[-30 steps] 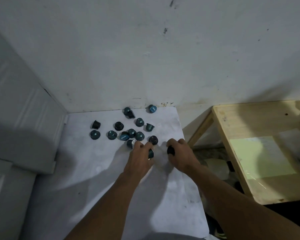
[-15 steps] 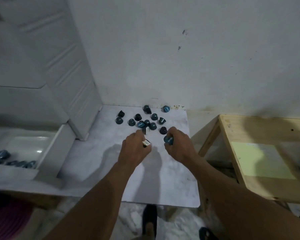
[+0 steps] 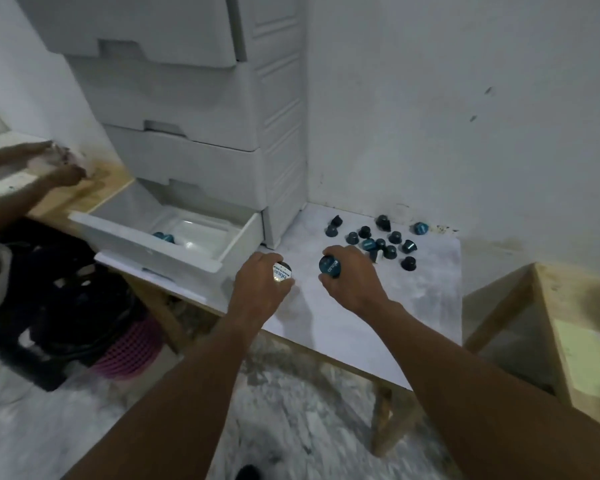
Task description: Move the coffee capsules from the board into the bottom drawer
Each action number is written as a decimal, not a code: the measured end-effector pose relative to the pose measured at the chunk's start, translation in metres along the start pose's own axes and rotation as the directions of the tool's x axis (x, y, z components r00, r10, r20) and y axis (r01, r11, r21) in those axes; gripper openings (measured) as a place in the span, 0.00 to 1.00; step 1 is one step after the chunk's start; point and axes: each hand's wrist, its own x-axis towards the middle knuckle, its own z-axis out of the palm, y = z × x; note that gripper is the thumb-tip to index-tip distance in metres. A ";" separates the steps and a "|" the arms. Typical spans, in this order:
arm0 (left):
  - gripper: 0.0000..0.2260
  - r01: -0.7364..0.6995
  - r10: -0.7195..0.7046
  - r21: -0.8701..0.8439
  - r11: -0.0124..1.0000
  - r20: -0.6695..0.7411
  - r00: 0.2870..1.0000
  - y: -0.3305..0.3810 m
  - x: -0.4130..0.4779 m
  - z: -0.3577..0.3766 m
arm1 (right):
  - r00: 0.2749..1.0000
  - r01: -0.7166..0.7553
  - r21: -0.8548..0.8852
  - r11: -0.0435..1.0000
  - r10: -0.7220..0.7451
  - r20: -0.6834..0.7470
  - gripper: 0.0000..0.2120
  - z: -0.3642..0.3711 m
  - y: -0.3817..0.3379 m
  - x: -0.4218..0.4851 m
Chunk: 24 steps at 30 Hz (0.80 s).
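Head view: the left hand (image 3: pixel 260 289) hung over the near left part of the white marbled board (image 3: pixel 395 313), just beside the front corner of the open white plastic bottom drawer (image 3: pixel 146 245). Its grip was clamped round a dark coffee capsule with a white printed lid (image 3: pixel 282 271), the lid turned up toward the camera. The right hand (image 3: pixel 355 284) was a little to the right of it, above the middle of the board, and its grip was clamped on a dark coffee capsule with a blue printed lid (image 3: pixel 329 265), the lid facing left. The two hands were near each other but apart.

Behind the right hand, about a dozen dark teal coffee capsules (image 3: pixel 394 237) lay loosely scattered on the far part of the board near the wall, some upright and some tipped over. Two or so blue capsules (image 3: pixel 163 236) lay inside the drawer, which was pulled out from the foot of the tall white plastic drawer unit (image 3: pixel 222 150) at the board's far left corner.

A pale wooden table (image 3: pixel 575 299) stood to the right of the board. At the far left another person's blurred hand (image 3: pixel 61 174) was in sight, and a pink mesh basket (image 3: pixel 129 351) sat on the floor below the drawer.
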 end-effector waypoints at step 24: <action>0.21 -0.059 0.059 0.058 0.997 -0.001 0.998 -0.213 0.100 -0.172 | 0.994 0.108 0.000 0.994 -0.108 -0.030 0.21 0.173 -0.225 0.115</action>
